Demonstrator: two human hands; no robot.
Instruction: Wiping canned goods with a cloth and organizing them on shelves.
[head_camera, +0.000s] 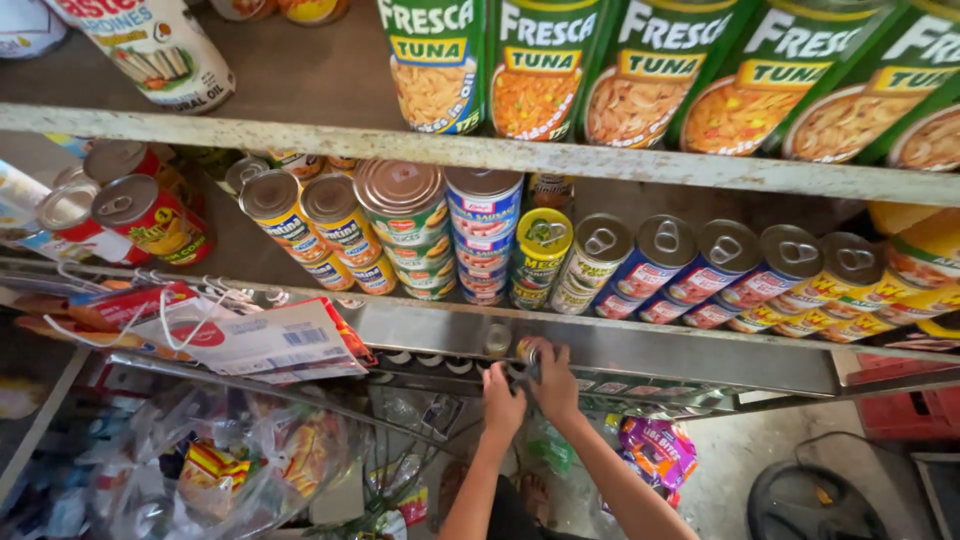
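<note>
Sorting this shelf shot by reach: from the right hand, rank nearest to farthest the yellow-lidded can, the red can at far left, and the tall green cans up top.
1. Yellow-lidded can, just above the right hand.
2. Tall green cans, top shelf.
3. Red can, far left.

A small grocery shop: shelves (600, 160) stacked with canned goods (480, 240) and hanging snack packets (250, 340).

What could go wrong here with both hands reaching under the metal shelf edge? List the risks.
1. The left hand and right hand work at a small round can close to the steel shelf edge; knuckles might scrape it.
2. The stacked tins stand directly above; a bump could possibly topple them.
3. The hanging plastic bags nearby could snag an elbow.
</note>
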